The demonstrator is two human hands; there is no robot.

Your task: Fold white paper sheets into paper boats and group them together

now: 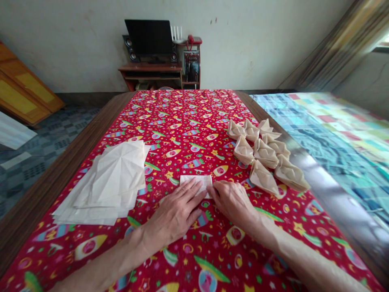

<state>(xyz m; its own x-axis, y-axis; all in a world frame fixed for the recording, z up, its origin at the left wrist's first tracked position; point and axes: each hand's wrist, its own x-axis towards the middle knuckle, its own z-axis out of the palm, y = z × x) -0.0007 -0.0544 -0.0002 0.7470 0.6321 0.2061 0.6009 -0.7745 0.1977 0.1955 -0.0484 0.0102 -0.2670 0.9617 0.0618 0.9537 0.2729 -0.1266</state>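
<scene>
A small folded strip of cream paper [194, 183] lies on the red cloth in the middle, partly under both hands. My left hand [174, 209] rests over its left end, fingers spread and pressing down. My right hand [231, 202] holds its right end with the fingertips. To the left of my hands lies a stack of creased paper sheets [112, 182]. Several folded paper boats [263, 154] stand grouped on the cloth to the right, out of reach of my fingertips.
The red cloth [182, 117] with rocket prints covers a wooden table, whose bare edge [51, 174] runs along the left. A patterned bedspread [343, 138] lies beyond the right edge. A desk with a monitor [148, 38] stands against the far wall.
</scene>
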